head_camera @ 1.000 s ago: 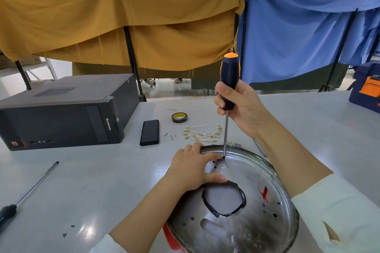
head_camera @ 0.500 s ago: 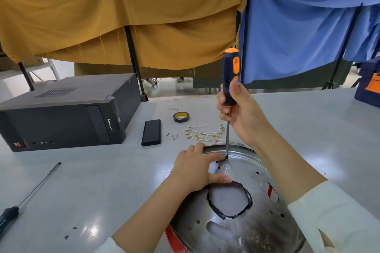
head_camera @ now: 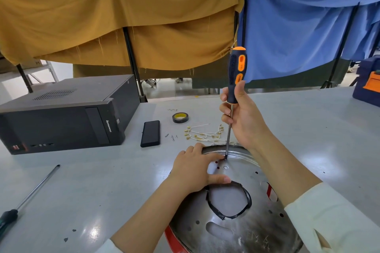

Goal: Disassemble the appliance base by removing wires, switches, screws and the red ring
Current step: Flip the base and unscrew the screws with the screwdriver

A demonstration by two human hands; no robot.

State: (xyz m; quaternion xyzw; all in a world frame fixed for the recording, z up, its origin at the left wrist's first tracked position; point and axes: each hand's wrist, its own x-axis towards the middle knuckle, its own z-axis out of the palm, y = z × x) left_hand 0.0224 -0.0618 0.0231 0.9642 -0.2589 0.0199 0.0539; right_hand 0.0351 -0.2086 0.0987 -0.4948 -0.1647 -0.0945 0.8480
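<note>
The round metal appliance base (head_camera: 242, 230) lies upside down on the grey table, with a taped central hole. The red ring (head_camera: 172, 238) peeks out under its near left edge. My right hand (head_camera: 244, 121) grips a black and orange screwdriver (head_camera: 236, 74) held nearly upright, its tip on a screw (head_camera: 225, 158) near the far rim. My left hand (head_camera: 195, 168) rests flat on the base, fingers straight and reaching toward that tip. Removed white wires with brass terminals (head_camera: 203, 134) and loose screws (head_camera: 171, 136) lie just beyond the base.
A black computer case (head_camera: 61, 115) stands at the left, a black slab (head_camera: 150, 133) and a tape roll (head_camera: 180, 117) beside it. A second screwdriver (head_camera: 28, 197) lies at the near left. A blue and orange box (head_camera: 370, 82) sits far right. Cloth curtains hang behind.
The view has shifted slightly. My right hand slid a little lower on the screwdriver handle, showing more of it. The tip stays at the far rim, and my left hand stays on the base.
</note>
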